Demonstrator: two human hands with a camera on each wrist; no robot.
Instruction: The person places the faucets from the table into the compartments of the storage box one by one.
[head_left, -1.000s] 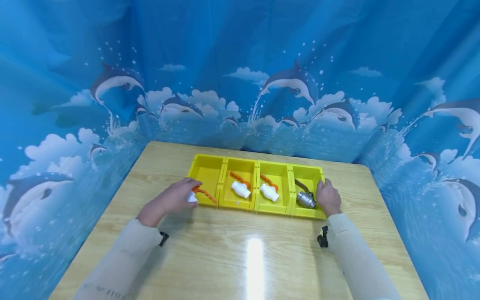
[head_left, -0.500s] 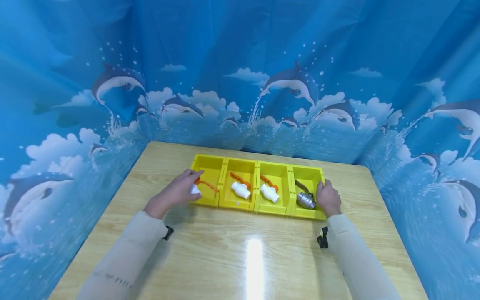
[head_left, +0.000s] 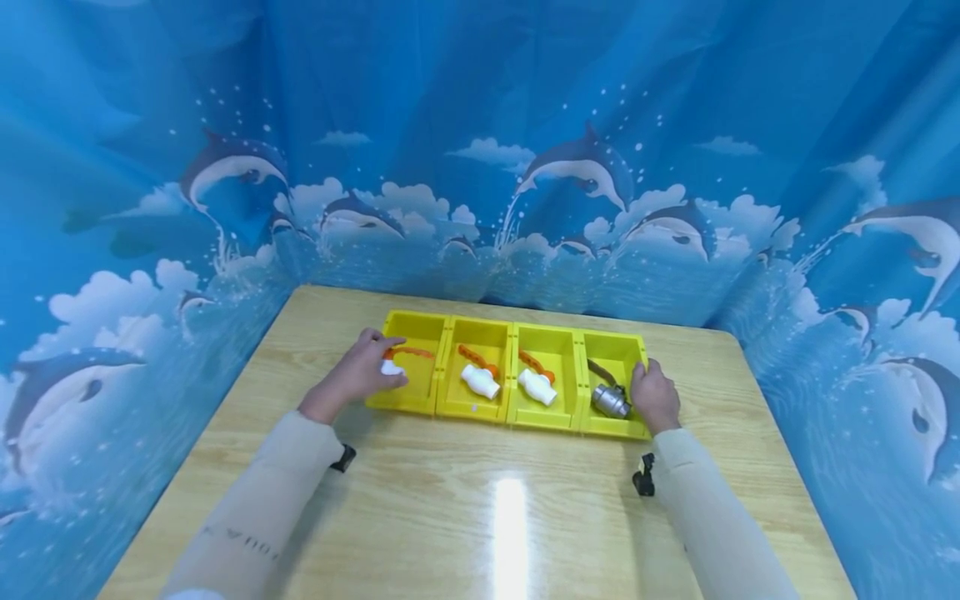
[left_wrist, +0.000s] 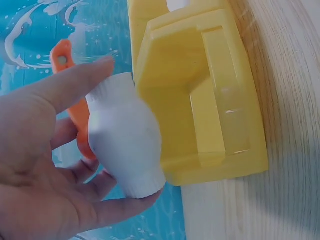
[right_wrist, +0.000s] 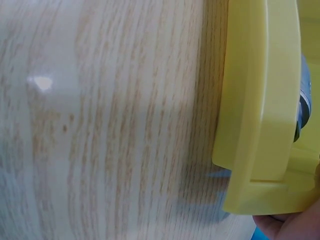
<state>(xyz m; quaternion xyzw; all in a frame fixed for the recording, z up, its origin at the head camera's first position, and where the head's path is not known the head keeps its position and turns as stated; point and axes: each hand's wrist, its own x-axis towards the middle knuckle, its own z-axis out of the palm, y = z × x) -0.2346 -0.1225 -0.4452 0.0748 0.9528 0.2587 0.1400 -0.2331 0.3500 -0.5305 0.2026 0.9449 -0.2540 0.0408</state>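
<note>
My left hand (head_left: 352,375) holds a white plastic ball valve (left_wrist: 125,135) with an orange lever (left_wrist: 80,115) at the left side of the leftmost yellow bin (head_left: 417,332). In the left wrist view, thumb and fingers span the valve's two ends. My right hand (head_left: 656,396) grips the outer right wall of the rightmost yellow bin (head_left: 617,430); its fingers are mostly out of sight in the right wrist view. Inside that bin lies a metal ball valve (head_left: 611,401) with a dark lever. Each middle bin contains a white valve (head_left: 480,381) with an orange lever.
The yellow bins stand joined in a row on a wooden table (head_left: 450,508). A blue curtain (head_left: 450,100) printed with dolphins surrounds the table's back and sides. A small pale spot (head_left: 474,408) shows at the front of the second bin.
My left hand has shifted slightly right and away from me. The held valve has turned, its orange lever swinging from slanting down to nearly level. My right hand stays in place.
</note>
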